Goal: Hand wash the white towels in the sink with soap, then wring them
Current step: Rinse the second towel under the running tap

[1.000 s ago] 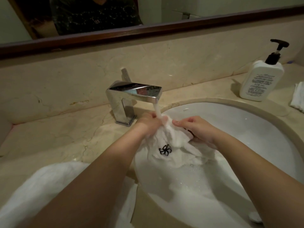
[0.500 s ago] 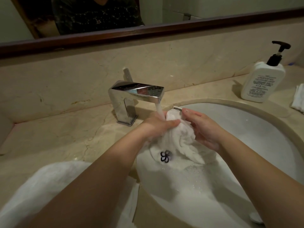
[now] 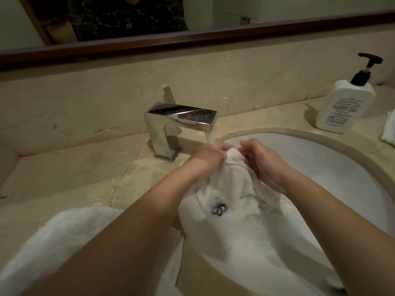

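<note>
A small white towel (image 3: 229, 184) with a dark embroidered flower hangs bunched between both hands over the white sink (image 3: 333, 159). My left hand (image 3: 208, 158) grips the towel's top left, right under the water running from the chrome faucet (image 3: 181, 120). My right hand (image 3: 264, 161) grips the towel's right side, fingers curled into the cloth. Suds lie in the basin below. A white pump bottle of soap (image 3: 345, 103) stands on the counter at the far right.
A large white towel (image 3: 70, 242) lies on the beige marble counter (image 3: 74, 171) at the near left, under my left forearm. Another folded white cloth (image 3: 390, 131) shows at the right edge. A mirror with a dark frame runs along the back wall.
Both hands have shifted the bunched towel slightly right and drawn closer together at its top. The flower mark has dropped lower and the water still runs.
</note>
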Action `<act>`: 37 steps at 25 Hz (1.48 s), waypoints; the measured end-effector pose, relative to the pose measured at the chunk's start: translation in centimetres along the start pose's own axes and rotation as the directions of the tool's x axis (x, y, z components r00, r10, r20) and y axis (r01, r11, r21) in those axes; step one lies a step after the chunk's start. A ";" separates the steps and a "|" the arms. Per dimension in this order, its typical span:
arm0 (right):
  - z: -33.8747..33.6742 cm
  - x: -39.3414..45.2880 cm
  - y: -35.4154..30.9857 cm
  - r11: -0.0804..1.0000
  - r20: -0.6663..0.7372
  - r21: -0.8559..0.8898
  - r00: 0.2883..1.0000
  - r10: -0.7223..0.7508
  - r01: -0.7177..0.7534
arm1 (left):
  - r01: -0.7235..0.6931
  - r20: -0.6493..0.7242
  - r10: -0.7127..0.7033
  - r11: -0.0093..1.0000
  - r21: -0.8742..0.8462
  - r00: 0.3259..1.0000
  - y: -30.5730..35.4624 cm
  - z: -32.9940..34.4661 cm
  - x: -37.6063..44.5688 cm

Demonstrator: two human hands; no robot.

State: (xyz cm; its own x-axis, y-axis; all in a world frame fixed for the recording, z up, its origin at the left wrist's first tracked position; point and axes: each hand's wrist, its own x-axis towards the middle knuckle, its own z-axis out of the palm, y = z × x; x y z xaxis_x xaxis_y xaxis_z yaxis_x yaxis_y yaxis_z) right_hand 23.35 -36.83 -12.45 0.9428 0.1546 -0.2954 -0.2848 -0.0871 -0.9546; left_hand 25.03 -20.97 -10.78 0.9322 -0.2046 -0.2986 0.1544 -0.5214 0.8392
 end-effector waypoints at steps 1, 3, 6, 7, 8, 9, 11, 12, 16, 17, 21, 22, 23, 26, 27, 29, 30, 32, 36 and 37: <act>0.1 0.1 -0.1 0.999 -0.012 0.027 0.999 0.032 -0.032 | 0.011 0.047 -0.013 0.999 0.048 0.999 0.1 -0.1 -0.2; -0.1 0.2 0.0 0.999 -0.015 0.031 1.000 0.025 -0.025 | 0.029 0.101 -0.048 0.983 0.183 0.994 0.1 -0.3 -0.8; -0.9 0.1 0.0 0.991 -0.073 -0.130 0.997 0.001 -0.011 | 0.114 -0.057 -0.110 0.991 0.076 0.992 -0.1 -0.7 -1.0; -1.3 -0.1 -0.1 0.975 -0.047 -0.221 0.999 0.020 -0.030 | 0.133 -0.133 -0.137 0.990 -0.036 0.982 0.0 -0.9 -0.8; -1.6 -0.2 0.0 0.955 0.009 -0.292 0.998 0.056 -0.051 | 0.125 -0.195 -0.147 0.985 -0.120 0.970 0.2 -1.1 -0.8; -1.8 -0.6 -0.1 0.943 0.057 -0.329 0.995 0.080 -0.057 | 0.108 -0.231 -0.138 0.985 -0.138 0.963 0.3 -1.2 -0.5; -1.5 -1.2 -0.4 0.953 0.060 -0.303 0.998 0.029 -0.010 | 0.102 -0.202 -0.095 0.995 0.023 0.975 0.2 -1.0 -0.3; -0.9 -1.5 -0.6 0.961 0.046 -0.273 0.999 -0.022 0.034 | 0.076 -0.130 -0.062 0.991 0.106 0.990 0.0 -0.6 -0.2; 0.7 -0.8 -0.9 0.966 -0.061 -0.196 0.981 -0.182 0.167 | 0.006 0.095 -0.026 0.979 0.204 0.995 0.1 -0.5 -0.5; 0.4 -0.4 -0.9 0.961 -0.131 -0.221 0.972 -0.197 0.165 | 0.012 0.107 -0.034 0.979 0.205 0.994 0.1 -0.8 -0.6; -0.6 0.0 -0.6 0.946 -0.140 -0.277 0.967 -0.214 0.169 | -0.025 0.114 0.000 0.975 0.220 0.993 0.2 -1.1 -0.8; -0.7 -0.1 -0.5 0.947 -0.154 -0.267 0.962 -0.224 0.178 | -0.019 0.078 0.005 0.984 0.176 0.997 0.1 -1.0 -0.7; -0.9 -0.2 -0.4 0.953 -0.167 -0.237 0.958 -0.234 0.191 | -0.008 0.042 0.003 0.995 0.097 0.999 0.1 -0.8 -0.6; -2.2 -0.5 -0.4 0.956 0.010 -0.254 0.989 -0.149 0.146 | 0.053 -0.070 -0.066 0.985 -0.166 0.995 0.4 -0.6 -0.7; -2.6 -0.7 -0.4 0.937 0.081 -0.331 0.993 -0.088 0.110 | 0.082 -0.094 -0.103 0.974 -0.209 0.990 0.6 -0.7 -0.9; -3.0 -0.7 0.0 0.909 0.108 -0.406 0.992 -0.059 0.098 | 0.104 -0.138 -0.133 0.974 -0.199 0.982 0.6 -0.7 -1.1; -2.9 -0.7 -0.1 0.923 0.076 -0.368 0.993 -0.090 0.112 | 0.085 -0.158 -0.109 0.985 -0.150 0.981 0.2 -0.7 -0.8; -2.2 -0.7 -0.4 0.970 0.010 -0.197 0.990 -0.141 0.140 | 0.020 -0.138 -0.021 1.000 -0.009 0.990 0.1 -0.3 -0.3; -1.1 -0.7 -0.9 0.991 0.049 -0.027 0.991 -0.126 0.128 | -0.092 0.117 0.088 0.995 0.030 0.989 -0.2 -0.5 -0.7; -1.0 -0.8 -1.0 0.990 0.017 -0.036 0.991 -0.136 0.137 | -0.104 0.158 0.088 0.990 0.095 0.984 -0.2 -0.5 -0.9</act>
State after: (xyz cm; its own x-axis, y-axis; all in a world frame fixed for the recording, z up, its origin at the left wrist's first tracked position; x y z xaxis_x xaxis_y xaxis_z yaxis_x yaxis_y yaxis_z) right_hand 23.09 -37.86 -11.21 0.9698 0.1813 -0.1633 -0.1468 -0.1009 -0.9840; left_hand 24.36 -20.29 -10.44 0.8787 -0.3780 -0.2914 0.0249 -0.5734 0.8189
